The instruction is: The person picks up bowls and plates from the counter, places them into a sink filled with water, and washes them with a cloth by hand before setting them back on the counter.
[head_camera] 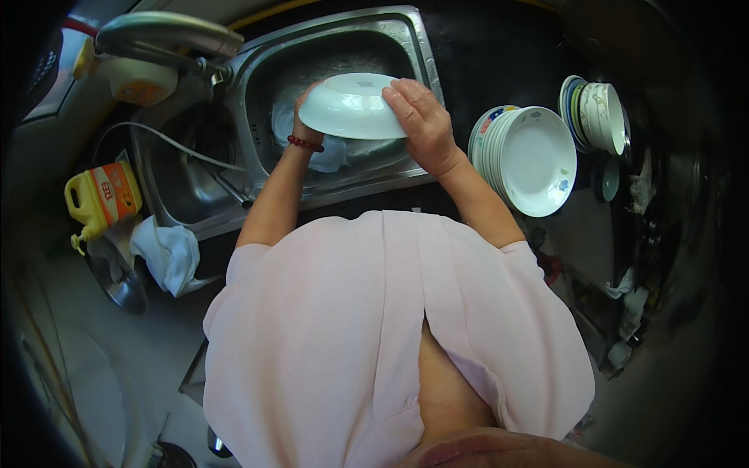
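Observation:
Over the large basin of a stainless steel sink (430, 70), both my hands hold a white plate (351, 111), tilted with its underside facing me. My right hand (422, 120) grips its right edge, fingers on the underside. At the left edge is my left hand (305, 120), mostly hidden by the plate, with a red bead bracelet (305, 144) on the wrist. Below the plate, a white cloth (329, 157) lies in the basin, partly covered by the plate and my left hand.
Stacked white plates (537, 161) and stacked bowls (603, 117) stand on the right. At left are the faucet (216, 73), a small basin (193, 196) with a hose (175, 149), a yellow detergent jug (105, 196), a white cloth (169, 254) and a metal ladle (126, 289).

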The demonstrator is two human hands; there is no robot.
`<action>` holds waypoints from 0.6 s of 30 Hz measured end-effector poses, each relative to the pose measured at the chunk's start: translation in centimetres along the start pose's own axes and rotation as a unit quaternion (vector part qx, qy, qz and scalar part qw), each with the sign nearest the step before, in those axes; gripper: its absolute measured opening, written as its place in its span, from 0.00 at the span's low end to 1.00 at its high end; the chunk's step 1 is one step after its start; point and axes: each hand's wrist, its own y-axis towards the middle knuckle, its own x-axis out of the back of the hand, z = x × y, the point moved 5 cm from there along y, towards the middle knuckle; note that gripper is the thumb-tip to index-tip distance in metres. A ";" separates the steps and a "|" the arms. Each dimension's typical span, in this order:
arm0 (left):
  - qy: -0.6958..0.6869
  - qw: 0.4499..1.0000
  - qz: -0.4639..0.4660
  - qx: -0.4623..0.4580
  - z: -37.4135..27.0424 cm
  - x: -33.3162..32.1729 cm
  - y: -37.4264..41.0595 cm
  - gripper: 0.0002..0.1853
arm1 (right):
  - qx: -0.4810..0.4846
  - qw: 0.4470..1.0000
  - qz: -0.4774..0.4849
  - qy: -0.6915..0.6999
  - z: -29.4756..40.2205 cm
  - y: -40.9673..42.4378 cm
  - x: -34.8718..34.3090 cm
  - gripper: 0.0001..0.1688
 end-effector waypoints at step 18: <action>0.351 0.922 0.068 0.145 3.8 -21.6 10.8 0.09 | -0.580 0.782 0.227 -0.007 -27.8 -3.2 9.3 0.14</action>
